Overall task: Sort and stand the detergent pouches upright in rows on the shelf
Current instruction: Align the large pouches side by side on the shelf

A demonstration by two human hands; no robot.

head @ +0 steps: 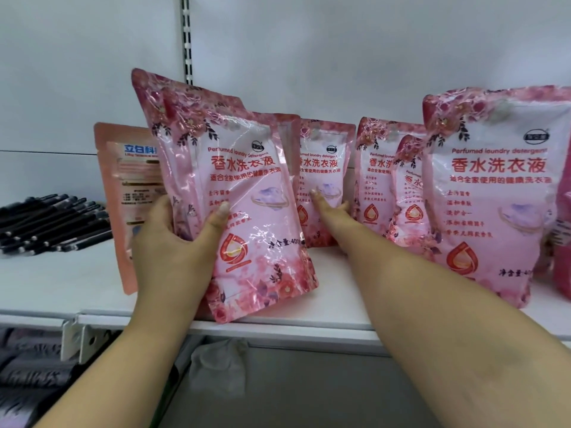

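Observation:
My left hand grips a pink flowered detergent pouch by its left side, thumb across the front; the pouch tilts left above the white shelf. A second pouch seems to lie behind it in the same grip. My right hand reaches back with straight fingers and touches an upright pouch in the rear row. Two more pouches stand right of it. A large one stands at the front right. A pouch turned back-side out stands at the left.
A pile of black pens or brushes lies on the shelf at the far left. A darker pink package is cut off at the right edge. Below the shelf, dark folded goods sit at lower left. A slotted upright runs up the back wall.

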